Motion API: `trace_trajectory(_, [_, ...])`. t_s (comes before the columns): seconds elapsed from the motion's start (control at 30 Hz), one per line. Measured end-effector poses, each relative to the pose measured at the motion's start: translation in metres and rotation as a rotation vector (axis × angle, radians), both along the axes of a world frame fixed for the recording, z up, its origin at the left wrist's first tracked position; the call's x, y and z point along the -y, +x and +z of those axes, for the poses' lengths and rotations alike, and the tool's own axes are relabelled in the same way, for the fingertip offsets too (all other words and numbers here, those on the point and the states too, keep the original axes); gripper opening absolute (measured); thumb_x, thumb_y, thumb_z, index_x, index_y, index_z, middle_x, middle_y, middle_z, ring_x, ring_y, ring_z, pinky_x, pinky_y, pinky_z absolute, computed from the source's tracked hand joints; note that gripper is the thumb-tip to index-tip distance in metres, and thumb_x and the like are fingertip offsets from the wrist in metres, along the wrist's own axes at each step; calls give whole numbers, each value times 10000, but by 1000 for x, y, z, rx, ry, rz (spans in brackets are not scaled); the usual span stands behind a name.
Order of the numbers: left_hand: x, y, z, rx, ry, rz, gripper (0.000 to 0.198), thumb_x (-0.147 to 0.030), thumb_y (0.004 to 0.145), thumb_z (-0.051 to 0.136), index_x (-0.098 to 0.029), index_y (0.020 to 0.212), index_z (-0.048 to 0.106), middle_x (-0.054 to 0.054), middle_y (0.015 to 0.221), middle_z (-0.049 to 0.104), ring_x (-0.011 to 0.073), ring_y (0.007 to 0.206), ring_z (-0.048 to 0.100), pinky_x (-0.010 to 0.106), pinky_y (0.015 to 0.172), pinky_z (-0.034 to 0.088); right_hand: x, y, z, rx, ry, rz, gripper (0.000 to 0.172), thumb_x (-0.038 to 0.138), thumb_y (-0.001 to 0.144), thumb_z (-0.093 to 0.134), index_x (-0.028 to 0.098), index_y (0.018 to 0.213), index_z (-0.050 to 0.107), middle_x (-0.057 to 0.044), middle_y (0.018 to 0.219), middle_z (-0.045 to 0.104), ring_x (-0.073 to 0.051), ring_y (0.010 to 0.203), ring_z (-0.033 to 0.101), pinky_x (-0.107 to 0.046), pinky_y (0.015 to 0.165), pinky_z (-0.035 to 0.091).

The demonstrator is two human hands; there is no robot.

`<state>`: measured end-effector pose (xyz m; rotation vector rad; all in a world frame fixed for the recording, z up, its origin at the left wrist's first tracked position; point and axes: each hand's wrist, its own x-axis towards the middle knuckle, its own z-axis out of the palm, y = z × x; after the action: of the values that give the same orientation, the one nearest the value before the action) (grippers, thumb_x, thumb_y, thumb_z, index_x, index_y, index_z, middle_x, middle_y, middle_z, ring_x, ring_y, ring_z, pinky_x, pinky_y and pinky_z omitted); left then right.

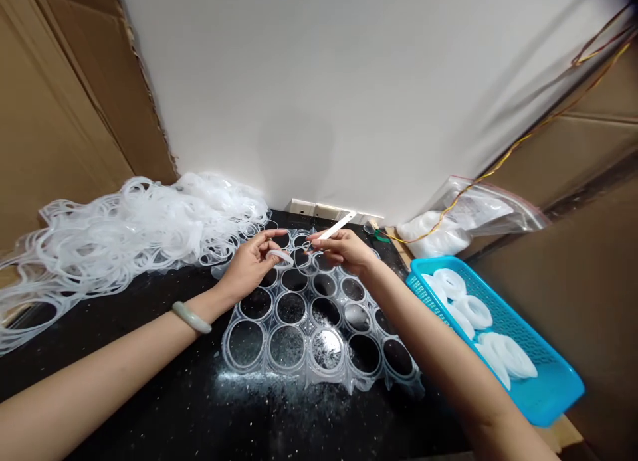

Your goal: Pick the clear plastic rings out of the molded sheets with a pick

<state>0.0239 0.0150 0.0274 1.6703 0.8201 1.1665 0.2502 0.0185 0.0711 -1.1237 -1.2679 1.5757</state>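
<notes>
My left hand (pixel 250 262) pinches a translucent white ring (pixel 280 256) between thumb and fingers, with the index finger stretched past it. Opposite, my right hand (pixel 343 248) is closed around a slim, flat white tool (pixel 337 226) slanting up to the right; its working tip is too small to make out. Both hands hover over the far part of a clear molded sheet (pixel 308 374) with rows of round holes. The sheet lies on a speckled black tabletop (pixel 164 408), and white powder is scattered over and in front of it.
A heap of stringy white ring offcuts (pixel 134 235) lies to the left. At right, a blue plastic basket (pixel 553 388) holds several white rings (pixel 473 311). Behind it sits a clear bag (pixel 478 208). White sockets (pixel 314 209) line the wall's foot; yellow wires (pixel 518 142) hang at right.
</notes>
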Motion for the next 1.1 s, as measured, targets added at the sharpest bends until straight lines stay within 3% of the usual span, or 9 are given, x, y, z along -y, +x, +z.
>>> trace_trajectory(0.17, [5, 6, 3, 59, -188, -194, 569, -257, 846, 643, -184, 1380, 461, 144, 1315, 563, 196, 1067, 627, 329, 898, 539, 18, -12, 3, -45, -42, 81, 219, 244, 677, 776, 142, 866, 734, -19, 632, 693, -5, 348, 274, -194, 357, 155])
trace_trajectory(0.27, [10, 8, 4, 93, -210, -330, 548, -242, 847, 651, -209, 1368, 485, 145, 1340, 568, 241, 1213, 558, 413, 1001, 488, 23, -15, 1, -70, -37, 106, 209, 247, 679, 781, 139, 849, 729, 14, 581, 650, -3, 340, 266, -189, 349, 147])
trace_trajectory(0.33, [13, 9, 6, 80, -199, -355, 467, -234, 832, 669, -217, 1287, 566, 124, 1278, 618, 241, 1208, 562, 443, 1024, 466, 26, -15, -1, -91, -42, 123, 201, 244, 678, 785, 135, 835, 723, 21, 573, 640, -1, 339, 263, -184, 347, 149])
trace_trajectory(0.6, [16, 7, 5, 20, -217, -248, 368, -257, 738, 743, -168, 1087, 668, 41, 868, 691, 143, 775, 645, 335, 799, 546, 31, -15, -13, -156, -129, 133, 234, 262, 652, 816, 129, 813, 709, -2, 619, 674, 4, 338, 274, -177, 343, 172])
trace_trajectory(0.77, [14, 4, 3, 0, -243, -176, 221, -284, 689, 787, -136, 787, 655, 34, 773, 673, 149, 744, 640, 296, 715, 531, 31, -11, -19, -171, -152, 128, 252, 262, 635, 829, 115, 796, 704, -1, 587, 664, 12, 322, 274, -167, 350, 165])
trace_trajectory(0.93, [3, -3, 0, -16, -164, -83, 255, -235, 702, 752, -139, 925, 673, 4, 739, 641, 127, 698, 625, 281, 689, 538, 32, -6, -19, -174, -146, 192, 257, 277, 644, 818, 117, 804, 697, -55, 711, 729, 19, 314, 275, -173, 350, 159])
trace_trajectory(1.1, [0, 0, -3, 57, -191, 13, 230, -253, 752, 697, -136, 948, 666, 34, 817, 677, 159, 751, 674, 301, 697, 563, 33, -7, -21, -162, -132, 253, 244, 281, 648, 817, 120, 786, 697, 22, 537, 636, 4, 308, 274, -178, 352, 170])
